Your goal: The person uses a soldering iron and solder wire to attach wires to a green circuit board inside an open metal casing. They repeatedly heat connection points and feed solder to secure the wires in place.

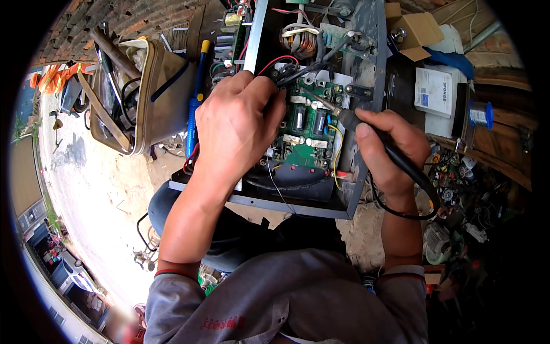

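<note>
My right hand (395, 143) grips a soldering iron (348, 118) by its handle, and the black cord loops down past my wrist. Its thin tip points at the upper part of a green circuit board (303, 156) inside an open metal housing (366, 77). Over the board's left side, my left hand (235, 123) is closed with its fingers curled near black cables (309, 70). Its fingertips are largely hidden, so what they pinch cannot be made out. A thin silvery wire (275, 182) hangs from beneath that hand. A yellow wire (338, 152) bends along the board's right edge.
A blue desoldering pump (196, 106) stands left of the housing, beside a tool bucket (150, 97). A copper coil (299, 43) lies farther back. At right are a white box (433, 89), a blue-rimmed solder spool (481, 114), an opened cardboard box (418, 34) and scrap parts (458, 195).
</note>
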Demonstrator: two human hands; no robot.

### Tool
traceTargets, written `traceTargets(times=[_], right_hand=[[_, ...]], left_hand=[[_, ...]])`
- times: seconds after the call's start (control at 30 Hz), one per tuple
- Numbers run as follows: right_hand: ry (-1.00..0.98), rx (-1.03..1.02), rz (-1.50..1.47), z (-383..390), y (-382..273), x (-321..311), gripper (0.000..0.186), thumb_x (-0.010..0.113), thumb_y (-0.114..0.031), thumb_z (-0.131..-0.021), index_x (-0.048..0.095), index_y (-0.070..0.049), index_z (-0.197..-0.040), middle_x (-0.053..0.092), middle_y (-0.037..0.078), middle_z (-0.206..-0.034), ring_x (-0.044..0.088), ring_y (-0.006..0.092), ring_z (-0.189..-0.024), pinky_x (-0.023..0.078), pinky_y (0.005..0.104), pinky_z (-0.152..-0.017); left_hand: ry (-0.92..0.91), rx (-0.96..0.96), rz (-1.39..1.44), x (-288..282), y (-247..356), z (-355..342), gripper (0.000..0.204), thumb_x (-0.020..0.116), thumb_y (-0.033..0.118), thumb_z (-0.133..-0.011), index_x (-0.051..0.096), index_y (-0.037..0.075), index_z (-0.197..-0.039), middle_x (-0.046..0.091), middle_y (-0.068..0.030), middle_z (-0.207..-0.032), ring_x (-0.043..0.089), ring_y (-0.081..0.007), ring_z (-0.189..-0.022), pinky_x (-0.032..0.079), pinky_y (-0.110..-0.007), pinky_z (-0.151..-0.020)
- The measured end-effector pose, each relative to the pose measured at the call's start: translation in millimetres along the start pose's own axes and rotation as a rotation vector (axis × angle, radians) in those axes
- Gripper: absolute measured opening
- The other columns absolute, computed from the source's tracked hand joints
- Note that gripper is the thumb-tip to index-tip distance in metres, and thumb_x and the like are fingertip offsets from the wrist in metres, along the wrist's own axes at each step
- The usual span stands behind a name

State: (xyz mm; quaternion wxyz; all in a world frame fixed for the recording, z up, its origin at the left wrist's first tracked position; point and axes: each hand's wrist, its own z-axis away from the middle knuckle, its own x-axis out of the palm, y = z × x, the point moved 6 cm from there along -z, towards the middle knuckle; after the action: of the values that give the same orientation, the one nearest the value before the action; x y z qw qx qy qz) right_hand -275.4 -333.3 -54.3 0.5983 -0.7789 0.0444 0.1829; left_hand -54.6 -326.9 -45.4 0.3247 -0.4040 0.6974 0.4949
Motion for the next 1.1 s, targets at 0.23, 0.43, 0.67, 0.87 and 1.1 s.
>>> traceTargets(times=[0.23, 0.43, 0.67, 0.87, 1.1], right_hand=[[0.014, 0.017, -0.019, 1.1, 1.0, 0.7, 0.018, 0.076, -0.003, -0.084, 0.074, 0.003, -0.101, 0.068, 0.006, -0.075, 0.060, 0.0078, -0.061, 0.045, 0.0237, -0.055], [0.011, 0.048, -0.020, 1.4, 1.2, 1.1, 0.019, 0.076, -0.003, -0.083, 0.074, 0.003, -0.101, 0.068, 0.006, -0.075, 0.061, 0.0073, -0.061, 0.045, 0.0236, -0.055], [0.018, 0.026, -0.003, 1.1, -0.1, 0.8, 0.019, 0.076, -0.003, -0.083, 0.074, 0.003, -0.101, 0.068, 0.006, -0.075, 0.061, 0.0076, -0.060, 0.045, 0.0236, -0.055], [0.024, 0.031, 0.005, 1.7, 0.2, 1.3, 0.020, 0.077, -0.004, -0.082, 0.074, 0.003, -0.101, 0.068, 0.006, -0.074, 0.060, 0.0076, -0.060, 0.045, 0.0237, -0.055], [0.019, 0.032, 0.011, 1.1, -1.5, 1.0, 0.019, 0.076, -0.004, -0.083, 0.075, 0.003, -0.101, 0.068, 0.006, -0.075, 0.061, 0.0074, -0.061, 0.046, 0.0237, -0.055]], left_hand=[[-0.015, 0.001, -0.010, 1.3, -0.7, 0.0, 0.017, 0.075, 0.017, -0.084, 0.064, 0.007, -0.078, 0.060, -0.0095, -0.077, 0.064, -0.0324, -0.074, 0.051, -0.045, -0.063], [-0.055, -0.071, -0.009, -1.1, 0.6, -1.4, 0.012, 0.079, 0.016, -0.082, 0.071, 0.007, -0.082, 0.065, -0.0097, -0.079, 0.066, -0.0317, -0.075, 0.051, -0.042, -0.067], [-0.015, -0.011, -0.027, 3.2, -0.3, -2.1, 0.017, 0.075, 0.019, -0.085, 0.064, 0.007, -0.078, 0.061, -0.0088, -0.077, 0.065, -0.0322, -0.076, 0.052, -0.045, -0.063], [-0.078, -0.080, -0.047, 3.9, 0.2, -3.8, 0.012, 0.077, 0.019, -0.084, 0.072, 0.008, -0.084, 0.067, -0.0095, -0.081, 0.067, -0.0327, -0.079, 0.052, -0.043, -0.070], [-0.074, -0.074, -0.074, 4.3, 1.3, -4.2, 0.013, 0.077, 0.021, -0.084, 0.072, 0.009, -0.084, 0.067, -0.0082, -0.082, 0.067, -0.0322, -0.079, 0.052, -0.044, -0.070]])
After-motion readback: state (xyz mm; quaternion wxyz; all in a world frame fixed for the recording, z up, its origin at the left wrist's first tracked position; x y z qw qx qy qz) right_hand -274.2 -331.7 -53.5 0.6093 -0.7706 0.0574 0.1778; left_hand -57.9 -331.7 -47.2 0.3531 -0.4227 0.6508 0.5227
